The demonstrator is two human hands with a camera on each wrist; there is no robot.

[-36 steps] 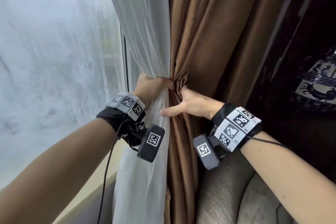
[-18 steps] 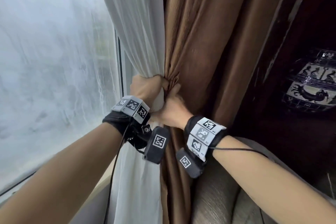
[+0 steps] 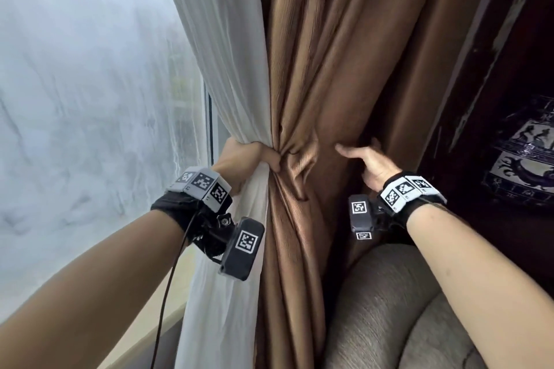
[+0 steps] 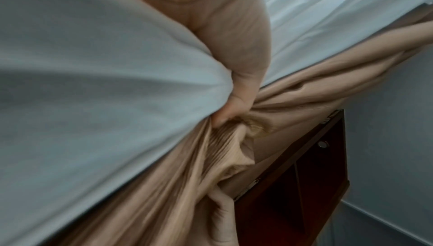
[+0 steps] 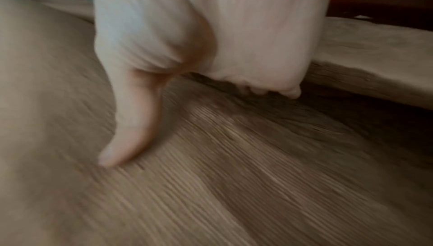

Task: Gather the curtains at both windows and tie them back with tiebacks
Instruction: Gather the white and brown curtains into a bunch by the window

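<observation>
My left hand (image 3: 254,159) grips the bunched waist of the white sheer curtain (image 3: 221,54) and the brown curtain (image 3: 329,54) together. In the left wrist view the left hand (image 4: 234,107) has its fingers curled into the folds between the white curtain (image 4: 93,83) and the brown curtain (image 4: 187,185). My right hand (image 3: 356,150) is to the right of the bunch, thumb stretched out and fingers slipped behind a loose brown fold. The right wrist view shows the right hand (image 5: 194,120) lying against the brown curtain (image 5: 234,176), blurred. No tieback is in view.
The window (image 3: 90,84) fills the left side. A grey upholstered sofa arm (image 3: 389,293) sits just below my right wrist. A dark wooden cabinet (image 3: 494,99) with a patterned vase (image 3: 524,159) stands close on the right.
My right hand has left the bunch beside my left hand and moved right to a loose fold of the brown curtain. The left hand keeps its grip.
</observation>
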